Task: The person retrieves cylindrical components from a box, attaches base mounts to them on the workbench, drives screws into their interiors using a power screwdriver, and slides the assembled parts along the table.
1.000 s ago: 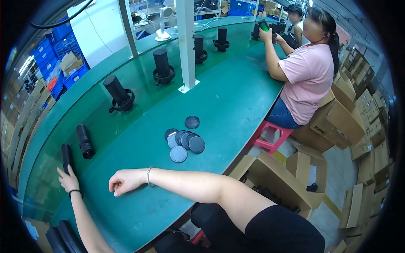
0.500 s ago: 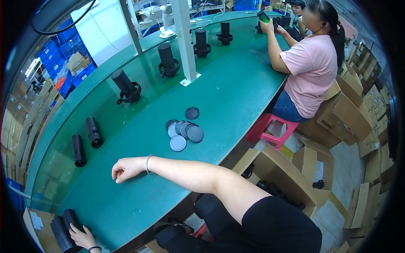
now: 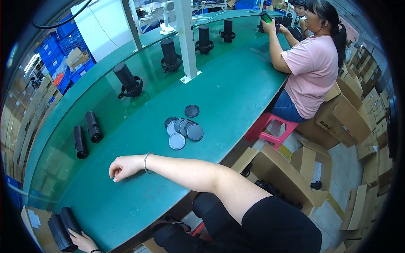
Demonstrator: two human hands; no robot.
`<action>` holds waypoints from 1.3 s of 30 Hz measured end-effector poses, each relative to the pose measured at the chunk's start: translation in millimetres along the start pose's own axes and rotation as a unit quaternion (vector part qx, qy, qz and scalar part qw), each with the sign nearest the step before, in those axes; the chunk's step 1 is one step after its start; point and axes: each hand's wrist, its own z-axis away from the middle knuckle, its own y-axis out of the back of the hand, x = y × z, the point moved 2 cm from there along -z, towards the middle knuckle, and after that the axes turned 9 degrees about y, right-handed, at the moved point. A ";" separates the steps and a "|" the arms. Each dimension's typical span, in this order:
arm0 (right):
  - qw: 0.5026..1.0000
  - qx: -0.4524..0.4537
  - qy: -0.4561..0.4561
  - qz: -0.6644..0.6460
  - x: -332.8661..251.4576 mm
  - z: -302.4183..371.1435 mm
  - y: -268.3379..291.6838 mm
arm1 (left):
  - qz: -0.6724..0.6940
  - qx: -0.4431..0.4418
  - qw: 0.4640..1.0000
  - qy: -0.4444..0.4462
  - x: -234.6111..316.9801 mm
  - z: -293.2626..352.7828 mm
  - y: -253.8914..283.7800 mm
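Observation:
At the lower left, my left hand (image 3: 83,242) has its fingers closed against a black cylinder (image 3: 70,219). A second, similar black cylinder (image 3: 59,232) lies right beside it, by an open carton. My right hand (image 3: 125,168) hovers just over the green table, its fingers loosely curled, and nothing shows in them. Several flat grey and black round discs (image 3: 177,141) lie in an overlapping cluster beyond my right forearm. One black disc (image 3: 192,111) lies apart, a little farther off.
Along the green conveyor lane lie two black cylinders (image 3: 81,142); farther on, several cylinders (image 3: 125,76) stand in black ring-shaped bases. A white post (image 3: 185,42) rises from the table. At the right, a co-worker in a pink shirt (image 3: 314,63) holds a cylinder; open cartons (image 3: 278,177) stand below.
The cylinders and bases on the conveyor lane have shifted slightly away and to the right. Both my hands stay nearly in place; the discs lie as before.

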 end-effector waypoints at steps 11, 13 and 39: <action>0.997 -0.012 -0.069 -0.043 -2.6 11.6 9.7 | 0.282 0.003 0.958 0.048 111.8 -47.1 22.8; 0.995 -0.022 -0.067 -0.070 -3.4 1.5 1.9 | 0.284 0.002 0.956 0.067 118.9 -66.7 11.3; 0.997 0.044 -0.034 -0.050 2.8 12.5 4.6 | 0.524 -0.114 0.824 -0.185 227.5 -70.9 57.5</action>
